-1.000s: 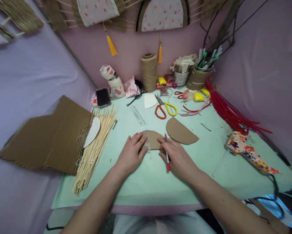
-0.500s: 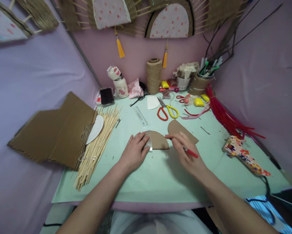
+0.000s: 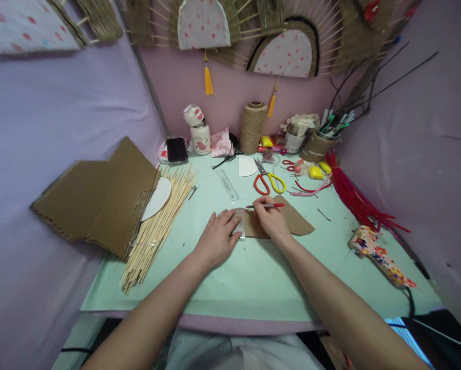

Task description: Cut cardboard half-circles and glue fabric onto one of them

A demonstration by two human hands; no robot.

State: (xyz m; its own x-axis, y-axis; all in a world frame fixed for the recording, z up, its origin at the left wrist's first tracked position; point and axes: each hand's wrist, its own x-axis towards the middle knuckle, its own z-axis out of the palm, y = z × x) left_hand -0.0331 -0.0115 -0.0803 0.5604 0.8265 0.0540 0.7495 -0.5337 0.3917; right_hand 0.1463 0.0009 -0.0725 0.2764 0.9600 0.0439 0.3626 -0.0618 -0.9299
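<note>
My left hand [image 3: 217, 237] lies flat with fingers spread on a clear ruler [image 3: 239, 226] that rests on a small brown cardboard piece [image 3: 254, 228]. My right hand [image 3: 269, 221] is closed on a red pen [image 3: 267, 205], held level with its tip pointing left above that cardboard, just right of the ruler. A second, larger half-round cardboard piece [image 3: 298, 221] lies partly under and behind my right hand.
A bundle of bamboo sticks [image 3: 159, 226] and a big corrugated cardboard sheet [image 3: 99, 198] lie at the left. Another ruler [image 3: 229, 185], red-and-yellow scissors [image 3: 268, 180], a twine spool [image 3: 252, 127], red pipe cleaners [image 3: 353, 192] and a patterned glue gun [image 3: 375, 249] sit farther back and right.
My right hand swung the pen from pointing toward me to lying level, and moved left onto the small cardboard beside the ruler. My left hand stayed on the ruler. The camera tilted up.
</note>
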